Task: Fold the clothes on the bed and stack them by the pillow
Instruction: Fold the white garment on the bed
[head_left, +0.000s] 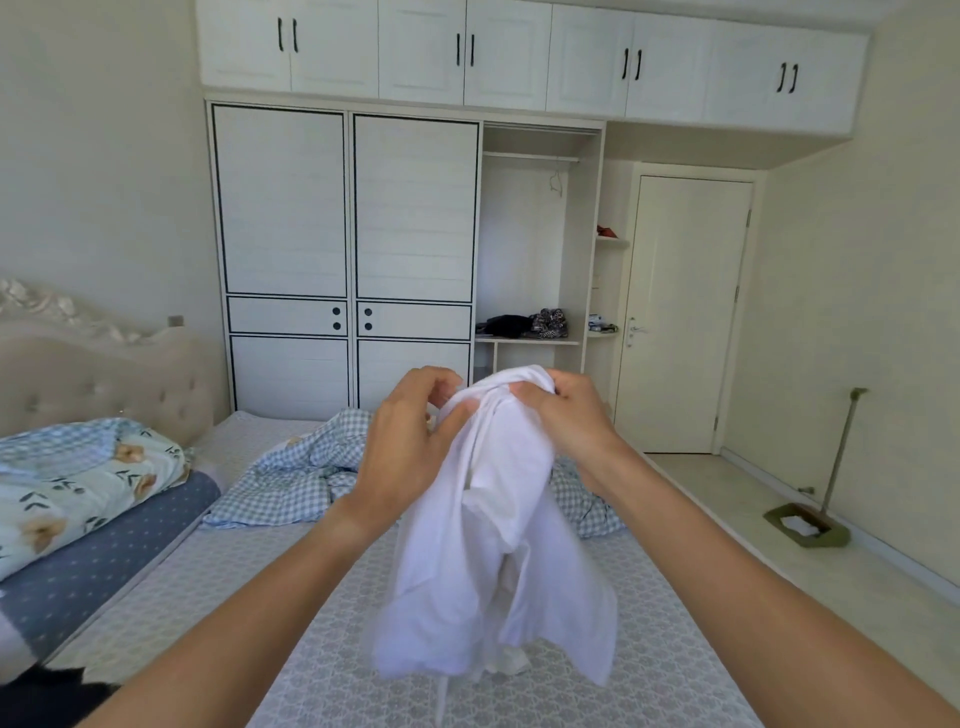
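Observation:
A white garment (498, 545) hangs bunched in the air above the bed (208, 571). My left hand (410, 441) and my right hand (566, 421) both grip its top edge, close together, fingers curled into the cloth. Its lower part dangles loose and blurred over the mattress. A blue-and-white checked garment (301, 473) lies crumpled on the bed behind my hands. At the left, by the headboard, a floral pillow (78, 483) rests on a folded blue dotted quilt (104, 561).
A padded headboard (104, 374) stands at the left. A white wardrobe (353, 249) fills the far wall, with an open section holding dark clothes (519, 325). A shut door (685, 312) is at the right. A dustpan with a broom (810, 525) sits on the floor.

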